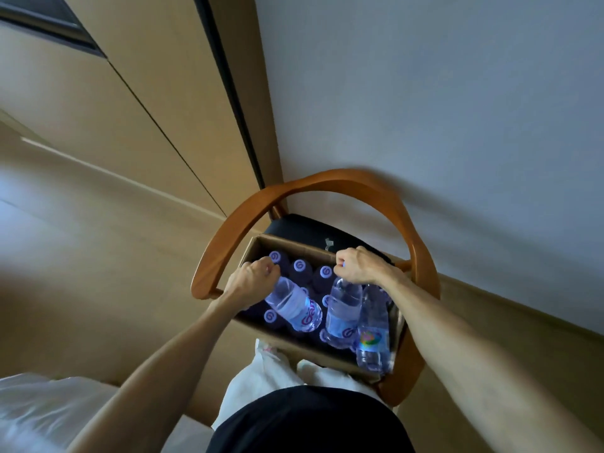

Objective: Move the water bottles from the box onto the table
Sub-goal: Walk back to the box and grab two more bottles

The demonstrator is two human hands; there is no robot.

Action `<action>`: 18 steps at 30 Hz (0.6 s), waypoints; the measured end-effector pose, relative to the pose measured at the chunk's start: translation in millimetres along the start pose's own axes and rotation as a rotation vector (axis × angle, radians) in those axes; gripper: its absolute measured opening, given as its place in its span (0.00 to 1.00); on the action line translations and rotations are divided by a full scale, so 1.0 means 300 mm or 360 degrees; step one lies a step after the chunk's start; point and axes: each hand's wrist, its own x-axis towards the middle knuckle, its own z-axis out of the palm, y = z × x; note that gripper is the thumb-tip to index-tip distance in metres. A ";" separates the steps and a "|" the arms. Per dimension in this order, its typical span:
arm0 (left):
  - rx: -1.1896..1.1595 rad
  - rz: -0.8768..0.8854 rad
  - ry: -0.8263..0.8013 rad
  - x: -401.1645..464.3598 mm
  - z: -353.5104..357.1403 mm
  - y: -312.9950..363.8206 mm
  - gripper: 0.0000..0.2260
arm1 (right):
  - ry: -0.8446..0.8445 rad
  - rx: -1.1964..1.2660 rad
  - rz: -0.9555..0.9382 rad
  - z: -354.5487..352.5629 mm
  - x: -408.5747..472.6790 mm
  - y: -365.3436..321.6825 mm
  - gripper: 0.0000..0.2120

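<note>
Open cardboard box (294,248) on black seat (304,225) of wooden armchair (327,181), chair pushed into wall corner. Curved armrest hoop close around box on left, back and right; only way out upward and toward viewer. Left hand (253,277) curled round neck of one water bottle (294,305), bottle tilted, lifted above box. Right hand (358,266) clamped on necks of two water bottles (343,310), hanging over box's right edge, lowest one past near-right corner. Remaining capped bottles (300,265) upright in box, purple caps showing at back-left. Count unclear: held bottles and forearms cover middle and right of box. Caps of held bottles hidden in fists. Table not in view. Labels blurred.
</note>
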 end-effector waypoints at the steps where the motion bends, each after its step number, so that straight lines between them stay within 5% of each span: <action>1: 0.0012 -0.0009 0.0017 -0.004 -0.027 -0.016 0.12 | 0.0026 0.0007 -0.0025 -0.016 0.008 -0.014 0.09; 10: -0.0113 -0.0168 0.0502 -0.119 -0.381 -0.290 0.12 | 0.0362 0.0089 -0.0302 -0.163 0.091 -0.359 0.08; 18: -0.0430 -0.0215 0.1087 -0.343 -0.808 -0.714 0.09 | 0.0505 -0.0037 -0.0602 -0.258 0.094 -0.993 0.08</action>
